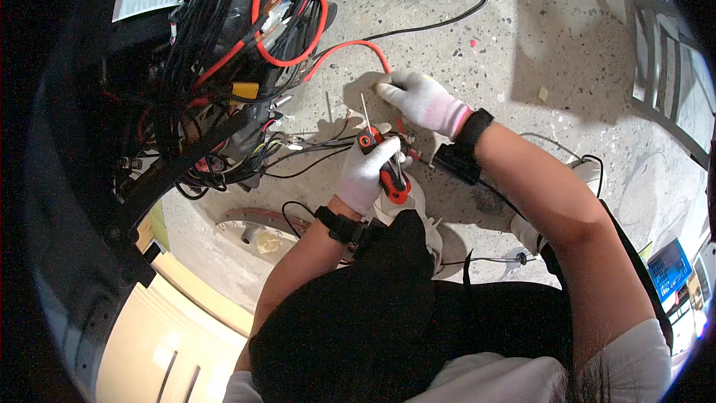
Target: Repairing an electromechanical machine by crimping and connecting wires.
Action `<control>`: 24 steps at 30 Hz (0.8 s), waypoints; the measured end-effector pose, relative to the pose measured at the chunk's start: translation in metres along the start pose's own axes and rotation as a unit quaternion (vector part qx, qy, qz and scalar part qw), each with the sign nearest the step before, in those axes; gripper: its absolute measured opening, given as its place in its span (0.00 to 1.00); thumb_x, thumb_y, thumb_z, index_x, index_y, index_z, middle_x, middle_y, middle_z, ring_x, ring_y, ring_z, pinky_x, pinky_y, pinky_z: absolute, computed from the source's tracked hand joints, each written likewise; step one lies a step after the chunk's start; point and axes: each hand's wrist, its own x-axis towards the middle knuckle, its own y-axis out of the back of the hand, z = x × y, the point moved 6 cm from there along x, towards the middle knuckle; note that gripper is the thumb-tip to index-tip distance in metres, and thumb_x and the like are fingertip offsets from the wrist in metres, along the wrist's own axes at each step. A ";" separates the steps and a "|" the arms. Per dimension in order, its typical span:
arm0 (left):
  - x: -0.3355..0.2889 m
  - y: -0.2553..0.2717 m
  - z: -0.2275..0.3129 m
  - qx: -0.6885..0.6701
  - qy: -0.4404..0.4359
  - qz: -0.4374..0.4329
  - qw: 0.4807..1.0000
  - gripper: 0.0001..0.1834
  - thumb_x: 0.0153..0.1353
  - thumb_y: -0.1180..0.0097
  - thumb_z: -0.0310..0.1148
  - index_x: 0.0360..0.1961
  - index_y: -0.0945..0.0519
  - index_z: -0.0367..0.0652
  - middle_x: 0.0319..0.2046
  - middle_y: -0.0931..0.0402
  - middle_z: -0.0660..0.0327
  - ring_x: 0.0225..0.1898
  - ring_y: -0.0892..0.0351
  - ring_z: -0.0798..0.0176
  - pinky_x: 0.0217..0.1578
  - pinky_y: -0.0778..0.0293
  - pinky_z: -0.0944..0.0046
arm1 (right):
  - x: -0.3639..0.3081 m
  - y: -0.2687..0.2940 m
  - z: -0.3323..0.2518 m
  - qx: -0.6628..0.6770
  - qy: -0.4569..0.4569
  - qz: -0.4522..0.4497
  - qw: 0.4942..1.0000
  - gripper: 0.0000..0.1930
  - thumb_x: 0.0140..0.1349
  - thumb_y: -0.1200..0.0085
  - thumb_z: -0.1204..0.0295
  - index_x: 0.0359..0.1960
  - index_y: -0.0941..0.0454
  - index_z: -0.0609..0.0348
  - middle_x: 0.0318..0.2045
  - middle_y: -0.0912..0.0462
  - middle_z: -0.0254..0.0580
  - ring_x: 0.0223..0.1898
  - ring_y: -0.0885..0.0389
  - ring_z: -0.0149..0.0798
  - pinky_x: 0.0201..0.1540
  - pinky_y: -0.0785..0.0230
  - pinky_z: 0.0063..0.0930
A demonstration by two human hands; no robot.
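My left hand [362, 179], in a white glove, is closed round a red and black folding hex key set [398, 194]. One thin metal key sticks out of it toward the far side. Just beyond and to the right, my gloved right hand [429, 102] pinches a thick red cable [358, 43]. That cable arcs over the floor from the wiring on the left, and my fingers hide part of it. More of the red cable shows below the right hand. A black strap [474, 130] is round my right wrist.
A dense bundle of black wires [212, 37] with a red cable loop fills the left. A black cable [432, 27] with a metal lug lies on the speckled floor [552, 0]. Cream panels [142, 336] stand at lower left; a blue device [669, 269] is at far right.
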 end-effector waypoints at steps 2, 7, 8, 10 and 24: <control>-0.001 0.006 -0.005 0.006 0.025 0.007 1.000 0.08 0.59 0.48 0.30 0.36 0.26 0.37 0.26 0.28 0.63 0.28 0.25 0.69 0.32 0.27 0.67 | 0.008 -0.008 -0.011 -0.047 0.051 0.022 0.997 0.18 0.56 0.48 0.60 0.41 0.22 0.59 0.32 0.18 0.50 0.36 0.19 0.47 0.43 0.29 0.34; 0.003 0.017 0.000 -0.004 -0.013 0.022 1.000 0.10 0.58 0.47 0.32 0.38 0.26 0.38 0.27 0.27 0.64 0.28 0.26 0.70 0.30 0.29 0.69 | 0.044 -0.032 -0.048 -0.188 0.169 0.167 0.953 0.18 0.51 0.46 0.65 0.45 0.25 0.57 0.41 0.21 0.51 0.43 0.23 0.51 0.46 0.30 0.38; 0.002 0.020 -0.004 -0.059 0.017 0.046 0.997 0.10 0.58 0.47 0.32 0.39 0.26 0.38 0.27 0.27 0.64 0.28 0.26 0.70 0.30 0.29 0.69 | 0.051 -0.037 -0.047 -0.209 0.158 0.156 0.953 0.17 0.53 0.48 0.67 0.46 0.26 0.56 0.44 0.23 0.51 0.45 0.24 0.50 0.47 0.30 0.37; -0.002 0.021 0.002 -0.016 -0.013 0.050 0.999 0.09 0.59 0.48 0.31 0.39 0.26 0.38 0.27 0.27 0.64 0.28 0.25 0.68 0.30 0.28 0.68 | 0.066 -0.045 -0.044 -0.235 0.107 0.147 0.955 0.16 0.53 0.47 0.67 0.43 0.25 0.57 0.42 0.23 0.51 0.44 0.24 0.50 0.47 0.31 0.39; -0.013 0.062 -0.034 -0.135 0.062 0.090 0.985 0.08 0.60 0.51 0.33 0.34 0.27 0.39 0.28 0.27 0.62 0.31 0.26 0.66 0.35 0.28 0.66 | 0.063 -0.074 -0.038 -0.035 0.035 0.067 0.997 0.19 0.50 0.47 0.64 0.40 0.28 0.66 0.34 0.21 0.58 0.39 0.21 0.52 0.44 0.29 0.37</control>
